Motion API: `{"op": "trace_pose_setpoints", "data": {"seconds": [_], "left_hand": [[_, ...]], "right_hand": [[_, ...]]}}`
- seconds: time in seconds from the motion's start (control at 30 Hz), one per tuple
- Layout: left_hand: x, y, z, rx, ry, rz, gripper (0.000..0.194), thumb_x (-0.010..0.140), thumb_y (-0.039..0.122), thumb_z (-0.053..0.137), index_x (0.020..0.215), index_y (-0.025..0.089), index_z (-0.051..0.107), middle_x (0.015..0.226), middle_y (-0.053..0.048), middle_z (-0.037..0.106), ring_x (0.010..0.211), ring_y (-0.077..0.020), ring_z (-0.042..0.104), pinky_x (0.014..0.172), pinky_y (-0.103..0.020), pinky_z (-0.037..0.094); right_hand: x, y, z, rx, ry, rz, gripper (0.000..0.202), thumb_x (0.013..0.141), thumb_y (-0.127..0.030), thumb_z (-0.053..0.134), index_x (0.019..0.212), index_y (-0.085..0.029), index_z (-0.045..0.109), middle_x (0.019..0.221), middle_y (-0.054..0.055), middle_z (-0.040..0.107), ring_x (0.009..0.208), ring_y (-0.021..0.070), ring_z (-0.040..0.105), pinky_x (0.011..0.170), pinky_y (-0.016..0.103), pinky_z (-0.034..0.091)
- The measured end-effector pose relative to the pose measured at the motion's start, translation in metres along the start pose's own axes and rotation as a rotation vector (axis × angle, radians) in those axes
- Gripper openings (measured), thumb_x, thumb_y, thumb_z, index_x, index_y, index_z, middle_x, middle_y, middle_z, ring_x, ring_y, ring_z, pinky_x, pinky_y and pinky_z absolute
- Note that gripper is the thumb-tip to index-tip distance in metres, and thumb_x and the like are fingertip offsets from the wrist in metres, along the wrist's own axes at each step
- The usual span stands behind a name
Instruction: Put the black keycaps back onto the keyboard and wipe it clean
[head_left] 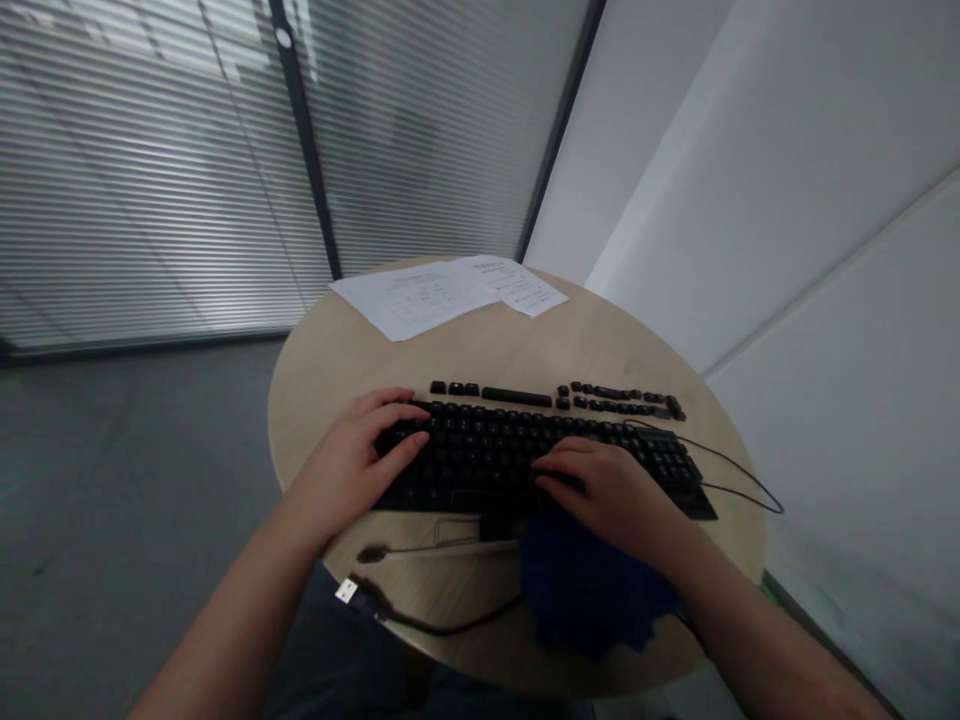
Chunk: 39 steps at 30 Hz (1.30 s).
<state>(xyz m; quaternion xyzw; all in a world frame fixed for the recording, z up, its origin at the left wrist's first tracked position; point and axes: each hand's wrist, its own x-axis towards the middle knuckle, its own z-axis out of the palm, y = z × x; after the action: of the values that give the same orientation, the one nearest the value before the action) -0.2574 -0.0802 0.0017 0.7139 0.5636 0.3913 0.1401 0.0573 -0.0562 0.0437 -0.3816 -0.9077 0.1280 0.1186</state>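
A black keyboard lies across the round wooden table, with its lower rows looking bare of keycaps. My left hand grips its left end, thumb and fingers bent over the top. Over the right-middle part, my right hand has its fingers closed in a pinch close to the lower rows; whatever they hold is hidden. Behind the keyboard stand loose black keycaps in rows, with a long space bar among them. Under my right wrist is a crumpled blue cloth.
In front of the keyboard lie a thin tool with a dark tip, a wire loop and a USB plug on a black cable. Printed papers cover the far edge. A thin cable hangs over the right edge.
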Motion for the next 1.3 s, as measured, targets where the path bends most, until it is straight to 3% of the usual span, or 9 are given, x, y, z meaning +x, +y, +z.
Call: {"op": "trace_pose_setpoints", "data": {"seconds": [0.6,1.3], "left_hand": [[0.0,-0.007,0.0,0.017,0.003,0.028,0.036,0.094,0.052,0.054,0.108,0.025,0.074,0.128,-0.01,0.068,0.117,-0.0304,0.064,0.107,-0.054,0.05],[0.0,-0.005,-0.002,0.027,-0.013,0.018,0.037,0.094,0.052,0.053,0.107,0.024,0.073,0.126,-0.01,0.068,0.117,-0.0298,0.064,0.107,-0.052,0.049]], "right_hand": [[-0.002,0.006,0.025,-0.177,0.144,-0.131,0.022,0.096,-0.024,0.067,0.114,-0.019,0.078,0.101,0.008,0.076,0.092,0.0214,0.07,0.084,0.035,0.057],[-0.003,0.003,0.025,-0.172,0.188,-0.15,0.019,0.094,-0.02,0.066,0.107,-0.016,0.078,0.093,0.009,0.075,0.084,0.0219,0.07,0.078,0.035,0.059]]}}
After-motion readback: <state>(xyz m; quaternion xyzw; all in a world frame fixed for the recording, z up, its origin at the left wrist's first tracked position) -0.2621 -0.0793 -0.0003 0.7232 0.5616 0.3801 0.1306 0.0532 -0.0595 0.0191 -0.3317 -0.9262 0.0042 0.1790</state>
